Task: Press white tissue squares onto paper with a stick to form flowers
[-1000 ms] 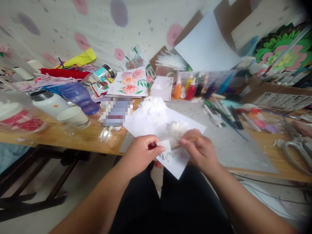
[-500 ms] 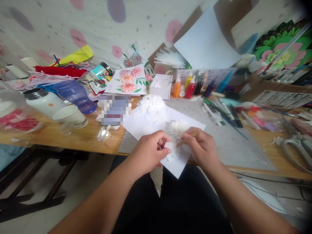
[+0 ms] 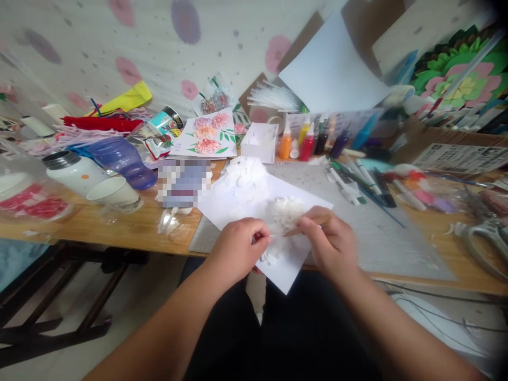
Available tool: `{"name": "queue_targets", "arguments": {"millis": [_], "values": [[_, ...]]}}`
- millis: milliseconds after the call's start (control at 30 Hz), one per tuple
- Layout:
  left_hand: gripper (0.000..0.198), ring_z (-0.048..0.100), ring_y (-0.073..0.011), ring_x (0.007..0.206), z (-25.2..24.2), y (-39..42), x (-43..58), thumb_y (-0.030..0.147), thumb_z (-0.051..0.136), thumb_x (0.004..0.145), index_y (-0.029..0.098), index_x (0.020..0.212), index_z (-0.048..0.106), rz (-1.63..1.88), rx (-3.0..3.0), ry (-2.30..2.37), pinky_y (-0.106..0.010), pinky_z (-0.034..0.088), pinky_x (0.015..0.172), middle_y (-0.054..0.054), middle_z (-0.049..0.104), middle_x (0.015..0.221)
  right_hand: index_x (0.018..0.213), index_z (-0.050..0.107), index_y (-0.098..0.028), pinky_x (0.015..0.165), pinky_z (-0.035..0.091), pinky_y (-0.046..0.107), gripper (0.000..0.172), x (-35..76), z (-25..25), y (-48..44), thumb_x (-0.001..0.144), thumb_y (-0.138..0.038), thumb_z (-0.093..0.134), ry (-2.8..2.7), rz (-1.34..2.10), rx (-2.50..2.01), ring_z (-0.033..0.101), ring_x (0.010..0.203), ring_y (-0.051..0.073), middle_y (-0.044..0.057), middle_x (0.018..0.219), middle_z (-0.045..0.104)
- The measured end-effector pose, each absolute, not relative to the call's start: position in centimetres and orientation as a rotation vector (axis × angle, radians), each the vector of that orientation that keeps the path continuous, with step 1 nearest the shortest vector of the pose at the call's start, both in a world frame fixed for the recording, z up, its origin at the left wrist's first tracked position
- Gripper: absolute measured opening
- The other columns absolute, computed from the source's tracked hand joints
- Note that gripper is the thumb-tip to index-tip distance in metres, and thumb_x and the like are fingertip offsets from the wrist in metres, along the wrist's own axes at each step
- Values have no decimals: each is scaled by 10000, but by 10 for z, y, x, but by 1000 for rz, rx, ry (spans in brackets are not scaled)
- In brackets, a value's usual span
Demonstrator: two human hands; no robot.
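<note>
My left hand (image 3: 238, 248) is closed in a pinch on a small white piece of paper (image 3: 266, 246), now mostly hidden by the fingers. My right hand (image 3: 329, 241) is closed on a thin wooden stick (image 3: 302, 228) whose tip points left toward that paper. Both hands hover over a white sheet (image 3: 257, 203) lying at the table's near edge. On the sheet sit a fluffy clump of white paper bits (image 3: 286, 208) and, farther back, a pile of white paper squares (image 3: 242, 172).
A grey cutting mat (image 3: 377, 233) lies under the sheet. Paint bottles (image 3: 296, 144), a white box (image 3: 260, 143), a flower picture (image 3: 208, 135), a paper cup (image 3: 115, 193), a white flask (image 3: 73, 169), a blue bottle (image 3: 123, 156), pens (image 3: 365, 180) and scissors (image 3: 482, 241) crowd the wooden table (image 3: 130, 225).
The left hand's fingers have curled tighter round the white piece, which showed plainly a second ago. Both hands have drawn slightly together; the stick stays in the right hand.
</note>
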State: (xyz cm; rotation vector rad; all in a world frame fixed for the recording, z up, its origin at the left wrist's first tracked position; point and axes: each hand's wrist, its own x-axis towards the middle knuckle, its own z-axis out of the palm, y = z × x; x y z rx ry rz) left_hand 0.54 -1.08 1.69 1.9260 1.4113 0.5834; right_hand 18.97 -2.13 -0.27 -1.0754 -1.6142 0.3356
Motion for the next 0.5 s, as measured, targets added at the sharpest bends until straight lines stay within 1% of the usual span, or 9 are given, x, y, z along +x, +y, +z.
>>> {"name": "queue_targets", "arguments": {"millis": [100,200,333,500], "values": [[138,495,-81,525,17,-9,8,252,579,804,209,674,597,569,1943,1428,-195,348,485,57,548,619,714,573,-204,647,400,325,199,191,-1,-24,889,-149,497,-1595,334,-981,547,638,141,-4,668,600],[117,495,-84,532,16,-8,10,225,576,789,212,676,602,545,1966,1449,-202,345,491,55,557,636,762,566,-202,670,391,345,166,191,3,-26,885,-124,486,-1721,363,-846,553,646,145,-1,681,607],[122,506,-91,555,17,-7,10,224,572,791,208,673,597,535,1977,1452,-210,352,507,49,570,655,736,559,-189,685,363,362,184,189,5,-24,891,-131,478,-1872,319,-883,537,633,146,8,664,606],[200,481,-91,536,19,-9,9,297,553,843,201,669,575,548,1976,1424,-220,336,500,53,530,607,696,568,-185,690,342,358,234,186,1,-21,911,-183,475,-1959,244,-982,536,629,142,10,655,615]]}}
